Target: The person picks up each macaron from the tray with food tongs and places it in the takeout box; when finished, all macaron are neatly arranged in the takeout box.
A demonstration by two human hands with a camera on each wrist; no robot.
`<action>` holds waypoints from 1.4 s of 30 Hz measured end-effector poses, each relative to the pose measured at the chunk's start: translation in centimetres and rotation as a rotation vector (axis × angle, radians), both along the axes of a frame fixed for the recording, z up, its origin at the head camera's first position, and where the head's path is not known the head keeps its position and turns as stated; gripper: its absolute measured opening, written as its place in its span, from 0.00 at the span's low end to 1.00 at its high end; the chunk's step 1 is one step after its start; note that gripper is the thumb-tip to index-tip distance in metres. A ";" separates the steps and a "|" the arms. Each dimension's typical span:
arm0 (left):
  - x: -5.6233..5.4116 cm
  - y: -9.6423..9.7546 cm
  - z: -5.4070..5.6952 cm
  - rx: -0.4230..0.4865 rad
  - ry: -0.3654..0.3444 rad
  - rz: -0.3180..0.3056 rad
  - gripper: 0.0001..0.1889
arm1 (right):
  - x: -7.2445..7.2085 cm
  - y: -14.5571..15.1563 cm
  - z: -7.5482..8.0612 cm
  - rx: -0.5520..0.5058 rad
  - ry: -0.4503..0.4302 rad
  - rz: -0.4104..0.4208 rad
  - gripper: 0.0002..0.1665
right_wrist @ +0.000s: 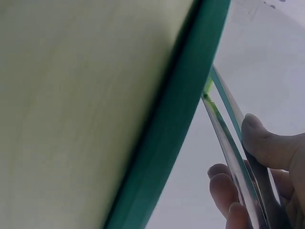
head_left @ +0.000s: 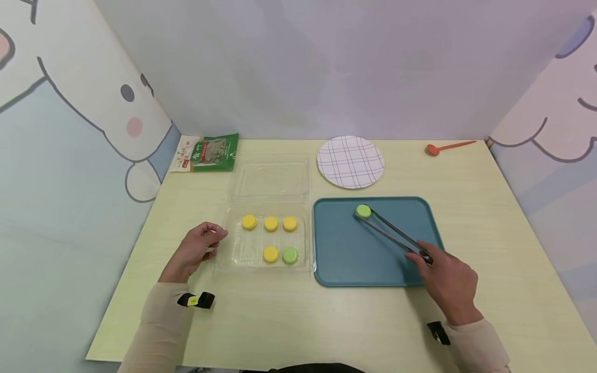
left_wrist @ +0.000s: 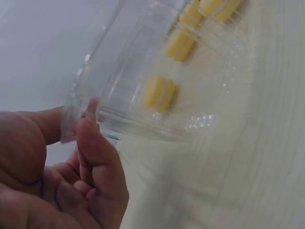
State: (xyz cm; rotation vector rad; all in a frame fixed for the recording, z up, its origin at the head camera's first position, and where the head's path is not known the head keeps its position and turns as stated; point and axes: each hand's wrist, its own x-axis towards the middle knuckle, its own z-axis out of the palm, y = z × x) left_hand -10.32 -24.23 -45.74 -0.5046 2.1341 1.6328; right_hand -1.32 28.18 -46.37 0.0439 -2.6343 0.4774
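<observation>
Spanning the pale surface (head_left: 354,321), a teal tray (head_left: 345,259) lies beside a clear plastic box (head_left: 238,254) with four yellow cakes (head_left: 270,224) and one green. The right hand (head_left: 448,282) grips metal tongs (head_left: 396,235), pinching a green cake (head_left: 363,211) over the tray. The left hand (head_left: 196,249) pinches the box's edge.

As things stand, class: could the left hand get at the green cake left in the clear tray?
Probably yes: the left hand grips the clear tray by its edge, its lid lies open, and nothing covers the green cake.
</observation>
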 end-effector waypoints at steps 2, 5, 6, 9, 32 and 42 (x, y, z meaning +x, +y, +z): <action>0.0 0.0 0.0 -0.002 0.001 0.001 0.12 | -0.1 0.0 0.1 -0.003 0.017 0.009 0.40; 0.1 0.0 0.1 -0.003 0.000 0.002 0.12 | -0.1 -0.1 0.2 -0.006 0.025 0.019 0.50; 0.1 0.0 0.1 -0.004 0.000 0.003 0.13 | -0.1 -0.1 0.3 -0.006 0.024 0.023 0.50; 0.1 0.0 0.1 -0.003 0.003 0.002 0.13 | -0.2 -0.2 0.6 -0.008 0.016 0.030 0.43; 0.1 0.1 0.3 0.011 0.006 0.007 0.12 | -1.5 -2.0 1.7 -0.012 0.062 0.080 0.52; 0.0 0.1 0.3 0.010 -0.010 0.013 0.12 | -2.2 -3.0 2.4 0.020 0.113 0.152 0.50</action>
